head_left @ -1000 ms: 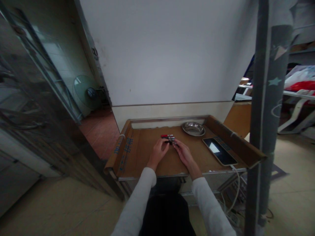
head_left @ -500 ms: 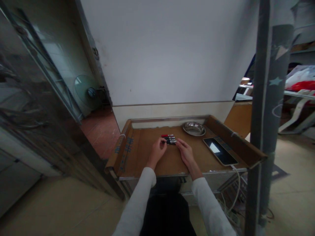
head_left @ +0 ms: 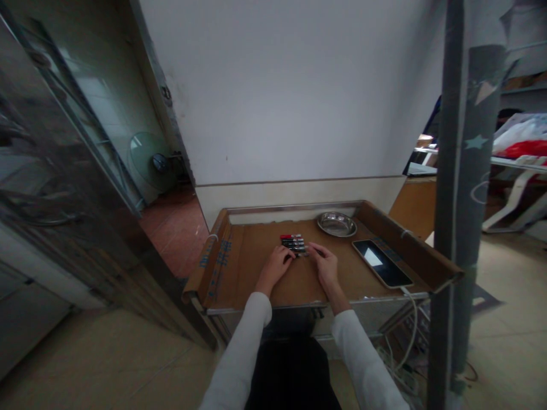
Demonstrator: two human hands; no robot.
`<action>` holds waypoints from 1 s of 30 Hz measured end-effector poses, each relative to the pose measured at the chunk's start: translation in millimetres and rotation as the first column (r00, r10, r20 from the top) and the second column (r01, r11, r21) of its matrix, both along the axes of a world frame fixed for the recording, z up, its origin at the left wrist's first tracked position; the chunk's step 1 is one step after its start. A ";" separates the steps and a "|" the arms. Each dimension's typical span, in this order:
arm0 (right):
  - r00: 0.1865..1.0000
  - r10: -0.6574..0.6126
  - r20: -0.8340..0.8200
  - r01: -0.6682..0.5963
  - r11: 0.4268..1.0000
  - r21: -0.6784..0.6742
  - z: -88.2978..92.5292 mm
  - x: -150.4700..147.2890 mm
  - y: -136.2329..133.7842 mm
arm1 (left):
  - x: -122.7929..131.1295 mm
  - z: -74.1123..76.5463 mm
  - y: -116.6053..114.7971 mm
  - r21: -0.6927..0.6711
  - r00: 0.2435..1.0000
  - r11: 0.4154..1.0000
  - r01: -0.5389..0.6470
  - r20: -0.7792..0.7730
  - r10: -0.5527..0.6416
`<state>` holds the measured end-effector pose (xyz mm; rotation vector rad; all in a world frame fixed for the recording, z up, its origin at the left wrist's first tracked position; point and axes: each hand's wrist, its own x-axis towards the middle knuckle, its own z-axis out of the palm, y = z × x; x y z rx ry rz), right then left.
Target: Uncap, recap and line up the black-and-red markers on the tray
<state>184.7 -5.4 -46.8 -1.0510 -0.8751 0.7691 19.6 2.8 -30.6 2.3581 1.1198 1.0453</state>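
Observation:
Several markers lie side by side on a sheet of cardboard (head_left: 252, 256) lining a small table. The farthest is a red marker (head_left: 290, 236), and dark markers sit in a row just nearer to me. My left hand (head_left: 276, 267) has its fingers curled at the left end of the nearest black marker (head_left: 301, 254). My right hand (head_left: 326, 266) is bent in a pinch by that marker's right end. A dark spot shows between its thumb and forefinger, too small to make out.
A round steel dish (head_left: 337, 224) stands at the back right of the table. Nearer lies a phone (head_left: 382, 263) with a white cable (head_left: 412, 324) hanging off the front edge. Raised cardboard sides flank the surface, and a grey post (head_left: 453, 228) rises at the right.
Both hands have shifted slightly toward me. The nearest marker now lies a little apart from the others, closer to me, and more of the row shows.

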 end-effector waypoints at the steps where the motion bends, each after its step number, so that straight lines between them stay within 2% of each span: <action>1: 0.996 0.055 0.068 -0.055 0.998 -0.001 1.8 -2.0 -0.9 | -0.2 -0.3 0.5 0.011 1.000 1.000 -0.025 -0.007 0.025; 5: 0.901 0.207 0.382 -0.213 0.977 -0.026 6.3 -10.4 -3.2 | 0.0 0.0 0.1 0.070 0.996 0.994 -0.080 -0.040 0.083; 8: 0.788 0.211 0.578 -0.230 0.972 -0.042 6.4 -13.3 -4.2 | 1.4 0.8 -1.7 0.080 0.994 0.995 -0.063 -0.088 0.070; 11: 0.690 0.180 0.701 -0.209 0.977 -0.045 5.7 -13.2 -5.4 | 2.3 0.6 -2.1 0.065 0.988 0.996 -0.058 -0.143 0.067; 14: 0.616 0.163 0.771 -0.198 0.979 -0.049 5.9 -11.7 -6.7 | 2.0 -1.1 0.7 0.066 0.984 0.996 -0.054 -0.164 0.064; 20: 0.547 0.183 0.817 -0.245 0.968 -0.053 7.4 -7.7 -9.6 | 1.3 -1.2 2.2 0.008 0.996 0.999 -0.044 -0.080 0.045; 25: 0.394 0.088 0.915 -0.144 0.989 -0.033 8.4 -3.6 -16.8 | 1.6 3.1 -4.4 -0.085 1.000 0.996 -0.004 -0.001 0.004; 27: 0.389 0.036 0.920 -0.088 0.996 -0.002 7.8 -1.5 -19.8 | 1.6 3.0 -5.1 -0.096 0.999 0.995 0.035 0.029 -0.032; 30: 0.485 0.036 0.874 -0.096 0.995 0.012 5.0 1.6 -21.4 | 1.4 2.0 -4.7 -0.108 0.997 0.992 0.064 0.038 -0.060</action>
